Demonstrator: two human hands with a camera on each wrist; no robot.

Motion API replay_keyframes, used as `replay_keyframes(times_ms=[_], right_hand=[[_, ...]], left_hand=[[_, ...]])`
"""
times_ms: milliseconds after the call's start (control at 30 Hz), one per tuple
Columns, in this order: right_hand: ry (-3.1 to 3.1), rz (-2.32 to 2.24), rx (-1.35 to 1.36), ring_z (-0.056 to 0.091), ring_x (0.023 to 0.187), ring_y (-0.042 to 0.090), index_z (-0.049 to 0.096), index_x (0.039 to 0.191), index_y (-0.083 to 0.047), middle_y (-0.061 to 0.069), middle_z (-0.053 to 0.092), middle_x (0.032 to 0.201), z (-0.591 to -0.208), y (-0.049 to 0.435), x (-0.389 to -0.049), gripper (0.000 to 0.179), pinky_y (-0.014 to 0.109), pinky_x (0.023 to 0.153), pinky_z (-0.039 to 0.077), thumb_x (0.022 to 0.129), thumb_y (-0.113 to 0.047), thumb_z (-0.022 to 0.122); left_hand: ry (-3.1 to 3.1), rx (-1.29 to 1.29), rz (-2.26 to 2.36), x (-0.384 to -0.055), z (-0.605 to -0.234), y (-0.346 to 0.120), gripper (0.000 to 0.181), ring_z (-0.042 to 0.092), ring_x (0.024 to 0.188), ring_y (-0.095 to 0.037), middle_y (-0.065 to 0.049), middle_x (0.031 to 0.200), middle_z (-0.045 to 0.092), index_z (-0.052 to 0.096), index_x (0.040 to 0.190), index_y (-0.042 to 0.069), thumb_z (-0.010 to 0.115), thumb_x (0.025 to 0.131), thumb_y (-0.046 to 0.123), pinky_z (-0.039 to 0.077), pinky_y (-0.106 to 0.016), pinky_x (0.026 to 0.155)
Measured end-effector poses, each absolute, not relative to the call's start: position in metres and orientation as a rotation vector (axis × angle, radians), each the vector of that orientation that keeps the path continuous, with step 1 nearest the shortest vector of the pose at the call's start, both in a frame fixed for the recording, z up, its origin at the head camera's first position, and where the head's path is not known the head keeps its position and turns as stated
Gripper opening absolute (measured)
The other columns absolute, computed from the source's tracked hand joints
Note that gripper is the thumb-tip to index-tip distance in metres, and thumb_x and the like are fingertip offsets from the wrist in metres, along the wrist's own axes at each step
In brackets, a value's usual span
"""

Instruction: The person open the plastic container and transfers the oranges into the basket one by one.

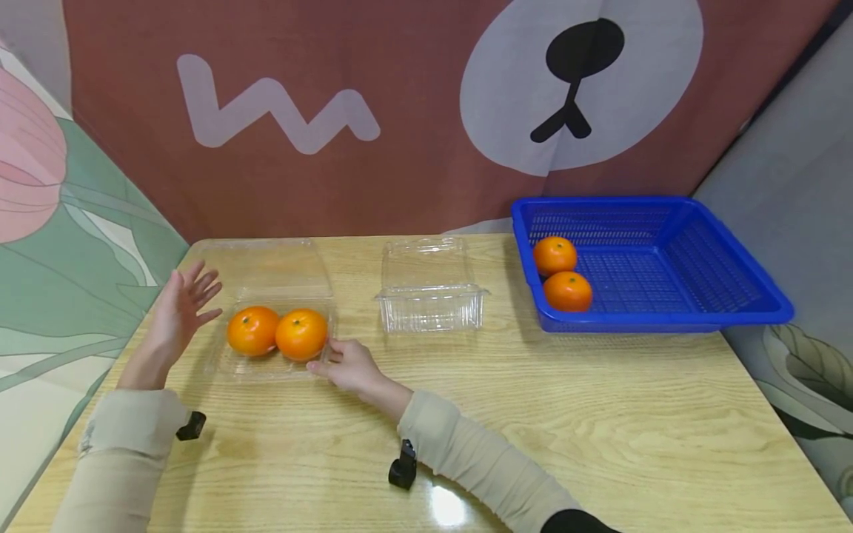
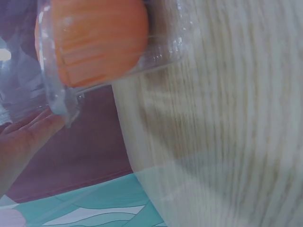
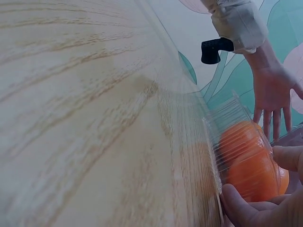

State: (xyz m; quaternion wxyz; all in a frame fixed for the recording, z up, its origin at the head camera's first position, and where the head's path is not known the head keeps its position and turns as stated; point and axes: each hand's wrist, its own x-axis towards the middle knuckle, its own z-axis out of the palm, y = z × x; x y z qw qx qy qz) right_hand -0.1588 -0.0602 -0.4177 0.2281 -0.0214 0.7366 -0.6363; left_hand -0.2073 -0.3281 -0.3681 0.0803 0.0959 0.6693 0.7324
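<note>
Two oranges (image 1: pixel 253 331) sit side by side in a clear plastic clamshell box (image 1: pixel 266 368) at the table's left. Its lid (image 1: pixel 266 270) is folded back toward the wall. My right hand (image 1: pixel 349 365) holds the box's front right corner, thumb at the front wall and fingers along the right side. In the right wrist view, the thumb and a finger lie against the box next to the oranges (image 3: pixel 253 175). My left hand (image 1: pixel 176 318) is raised at the box's left side, fingers spread and straight. The left wrist view shows its fingertips right at the box's rim (image 2: pixel 59 101).
A second, smaller clear box (image 1: pixel 432 309) stands with its lid up at the back middle. To its right is a blue plastic basket (image 1: pixel 640 320) with two more oranges (image 1: pixel 568 291) at its left end. A printed cloth (image 1: pixel 413 192) hangs behind the table.
</note>
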Motion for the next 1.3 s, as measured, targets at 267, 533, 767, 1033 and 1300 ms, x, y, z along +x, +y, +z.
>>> replay_keyframes(times_ms=[267, 533, 767, 1033, 1300], right_hand=[[2.041, -1.744, -0.064, 0.056, 0.110, 0.024, 0.042, 0.135, 0.001, 0.018, 0.053, 0.127, -0.417, -0.061, -0.158, 0.063, 0.029, 0.077, 0.052, 0.082, -0.019, 0.070], [2.043, -1.738, -0.084, 0.053, 0.115, 0.025, 0.041, 0.136, 0.001, 0.018, 0.051, 0.129, -0.416, -0.060, -0.158, 0.063, 0.031, 0.083, 0.050, 0.083, -0.020, 0.069], [2.038, -1.743, -0.080, 0.052, 0.116, 0.024, 0.041, 0.136, 0.000, 0.017, 0.051, 0.130, -0.416, -0.060, -0.157, 0.063, 0.030, 0.083, 0.050, 0.083, -0.019, 0.069], [2.046, -1.739, -0.070, 0.053, 0.115, 0.024, 0.041, 0.136, -0.001, 0.017, 0.052, 0.129, -0.417, -0.060, -0.157, 0.063, 0.030, 0.083, 0.050, 0.083, -0.020, 0.069], [2.056, -1.742, -0.043, 0.052, 0.116, 0.024, 0.043, 0.136, -0.001, 0.016, 0.052, 0.129, -0.417, -0.061, -0.156, 0.062, 0.031, 0.086, 0.048, 0.082, -0.020, 0.070]], left_hand=[[2.030, 0.323, 2.018, -0.210, -0.373, -0.338, 0.058, 0.008, 0.139, -0.027, -0.014, 0.152, -0.012, -0.010, 0.147, 0.028, 0.008, 0.097, 0.051, 0.036, -0.031, 0.099], [2.011, 0.314, 2.012, -0.211, -0.377, -0.339, 0.064, 0.048, 0.108, 0.002, -0.015, 0.153, -0.007, -0.012, 0.146, 0.015, 0.009, 0.097, 0.049, 0.045, -0.019, 0.081], [2.025, 0.314, 2.017, -0.211, -0.380, -0.338, 0.066, 0.048, 0.107, 0.004, -0.002, 0.150, 0.020, -0.009, 0.147, 0.009, 0.011, 0.098, 0.048, 0.043, -0.016, 0.082], [2.031, 0.301, 2.004, -0.209, -0.380, -0.337, 0.066, 0.047, 0.108, 0.004, -0.007, 0.152, 0.012, -0.010, 0.147, 0.009, 0.010, 0.098, 0.048, 0.042, -0.016, 0.082], [2.096, 0.310, 2.002, -0.200, -0.380, -0.337, 0.067, 0.051, 0.103, 0.006, 0.018, 0.116, 0.047, -0.002, 0.146, 0.001, 0.014, 0.099, 0.045, 0.046, -0.015, 0.079]])
